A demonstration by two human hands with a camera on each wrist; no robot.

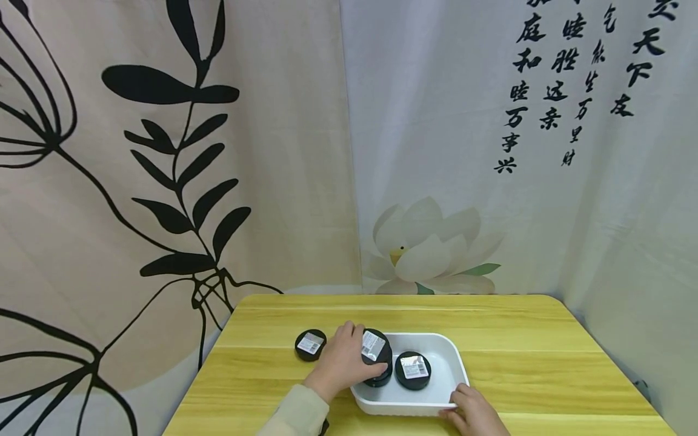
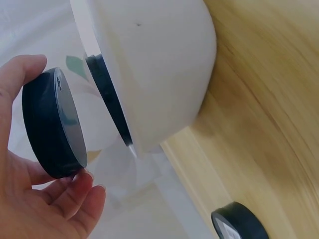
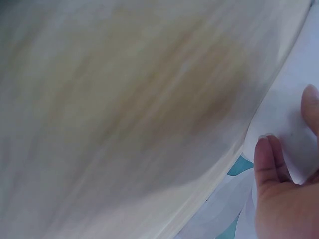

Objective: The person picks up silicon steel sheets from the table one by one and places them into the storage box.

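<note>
My left hand [image 1: 342,362] grips a round black disc [image 1: 376,347] with a white barcode label, thumb and fingers on its edge. The left wrist view shows this disc's smooth, shiny grey underside, held above the rim of a white tray [image 1: 400,408]. Below it in the head view, another black edge shows at the tray's left side. A second labelled disc [image 1: 412,370] lies in the tray. My right hand [image 1: 473,410] holds the tray's near right corner, thumb on one side of the wall and fingers on the other.
Outside the tray, to its left, another labelled black disc [image 1: 311,345] lies on the yellow wooden table [image 1: 523,351]. Part of a black object [image 1: 324,427] shows beside my left sleeve [image 1: 297,415]. A printed curtain [image 1: 294,151] hangs behind the table.
</note>
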